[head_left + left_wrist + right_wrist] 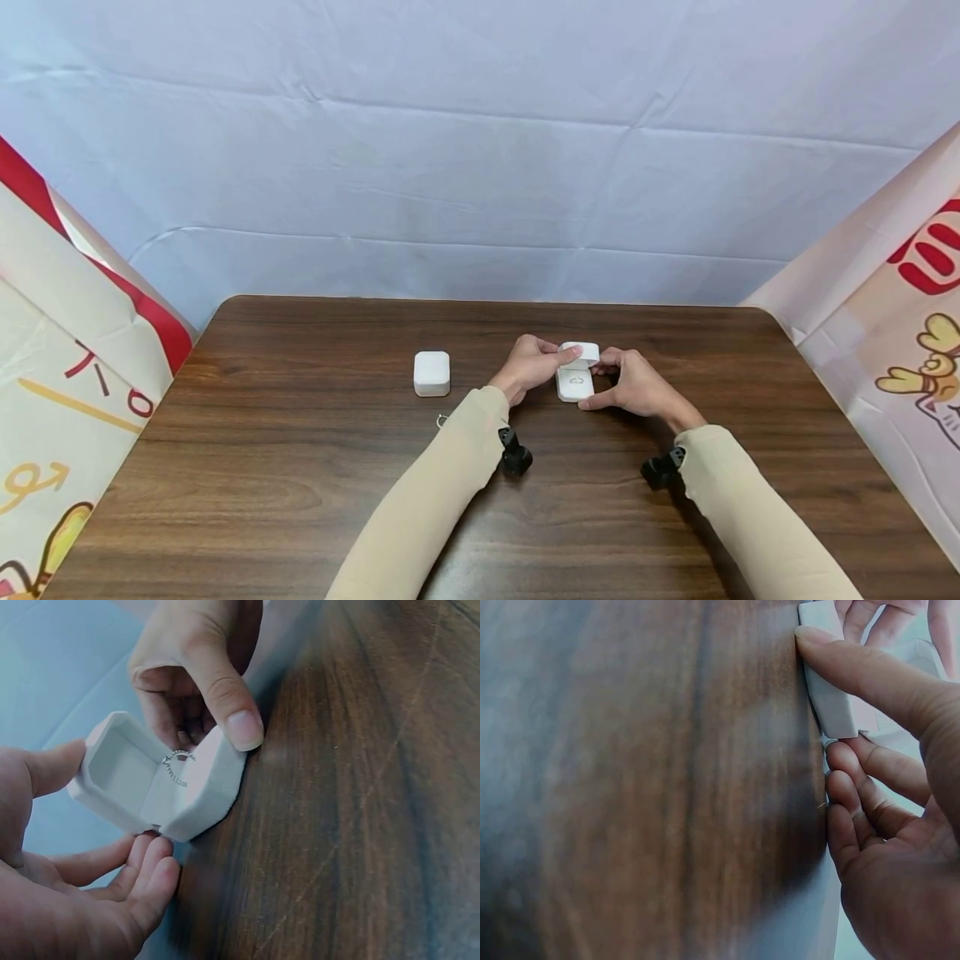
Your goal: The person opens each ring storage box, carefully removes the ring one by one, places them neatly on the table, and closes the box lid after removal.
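Observation:
A white ring box (576, 387) stands on the table with its lid raised, and a silver ring (178, 768) sits upright in its base. My left hand (528, 367) holds the lid (124, 776), thumb on its edge and the other fingers behind near the hinge. From the other side my right hand (637, 385) grips the base, its thumb (847, 667) on the front corner and its fingers curled at the back. Part of the lid's back is hidden by the fingers.
A second white box (431, 373), closed, stands to the left on the brown wooden table (300, 467). Near it lies a small silver ring (441, 421), partly hidden by my left sleeve. A pale cloth (480, 167) hangs behind the table.

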Demonstrator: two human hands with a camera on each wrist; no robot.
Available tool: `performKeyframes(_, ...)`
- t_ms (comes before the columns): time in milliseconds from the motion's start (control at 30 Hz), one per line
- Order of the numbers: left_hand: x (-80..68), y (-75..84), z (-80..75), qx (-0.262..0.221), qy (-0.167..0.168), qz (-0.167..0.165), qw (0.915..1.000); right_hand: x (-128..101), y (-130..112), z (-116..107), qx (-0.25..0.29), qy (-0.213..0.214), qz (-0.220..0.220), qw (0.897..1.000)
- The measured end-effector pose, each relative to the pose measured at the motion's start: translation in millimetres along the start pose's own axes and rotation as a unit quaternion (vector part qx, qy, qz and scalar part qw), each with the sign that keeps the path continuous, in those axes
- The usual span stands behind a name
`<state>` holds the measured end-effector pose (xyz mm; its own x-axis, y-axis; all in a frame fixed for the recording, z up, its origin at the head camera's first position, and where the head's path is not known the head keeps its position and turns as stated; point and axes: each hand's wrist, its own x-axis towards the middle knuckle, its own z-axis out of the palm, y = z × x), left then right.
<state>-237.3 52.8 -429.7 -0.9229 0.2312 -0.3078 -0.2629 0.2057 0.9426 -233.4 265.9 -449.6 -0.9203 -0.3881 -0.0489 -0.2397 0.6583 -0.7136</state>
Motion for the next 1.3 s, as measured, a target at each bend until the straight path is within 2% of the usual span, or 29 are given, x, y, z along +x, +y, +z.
performKeyframes(167,-3.4,-2.6,-0.9,-0.001,0.020,0.032,0.9993,-1,0,0,0.001,0.001,0.004,1.000)
performKeyframes(333,-10.7,-4.4,-8.5,0.049,0.026,0.078,0.9954,-2,2,0,0.002,0.001,0.004,1.000)
performKeyframes(433,-15.2,-5.8,-13.0,0.096,0.030,0.107,0.9891,-2,3,0,0.004,0.000,0.003,1.000)
performKeyframes(667,-22.6,-8.2,-14.3,0.191,0.054,0.160,0.9671,-3,3,0,0.003,0.001,0.004,1.000)
performKeyframes(967,-23.8,-14.1,-3.3,0.249,0.063,0.189,0.9477,-2,3,0,-0.005,0.003,0.005,1.000)
performKeyframes(1300,-21.9,-14.9,9.9,0.266,0.087,0.190,0.9411,-1,2,1,-0.010,0.003,0.005,1.000)
